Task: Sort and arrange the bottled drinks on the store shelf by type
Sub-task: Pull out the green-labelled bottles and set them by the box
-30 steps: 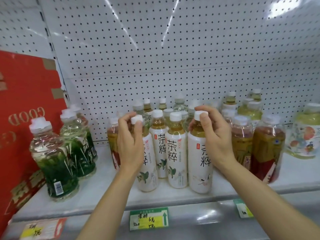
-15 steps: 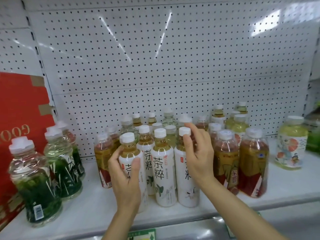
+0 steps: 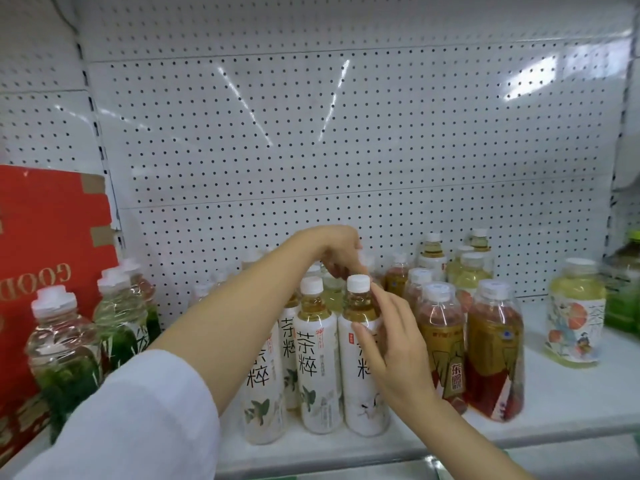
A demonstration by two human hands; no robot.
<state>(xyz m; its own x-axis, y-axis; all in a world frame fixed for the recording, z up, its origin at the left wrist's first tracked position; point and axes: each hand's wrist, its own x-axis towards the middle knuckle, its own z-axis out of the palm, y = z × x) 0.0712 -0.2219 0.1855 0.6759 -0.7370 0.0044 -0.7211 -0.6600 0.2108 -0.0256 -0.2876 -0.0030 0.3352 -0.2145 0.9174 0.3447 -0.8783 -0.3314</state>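
Against front tea bottle [image 3: 363, 358]: right hand [image 3: 398, 344] fingers [image 3: 379, 299] touching neck.

White-labelled amber bottles [image 3: 318, 362], red carton [image 3: 45, 244]

White store shelf [image 3: 568, 403], tea bottles [image 3: 318, 358] standing upright, red carton [image 3: 45, 244] at left

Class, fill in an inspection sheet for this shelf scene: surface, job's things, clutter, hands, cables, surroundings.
Surface: white shelf, bottles standing upright.
Job's things: white-label tea bottles front centre; amber tea bottles to their right; green-label bottles at left.
Clutter: red carton at far left.
Hands: right hand touches the rightmost white-label bottle; left hand reaches to the rows behind, grip hidden.
Cables: nothing seen.
Surroundings: white pegboard backing.
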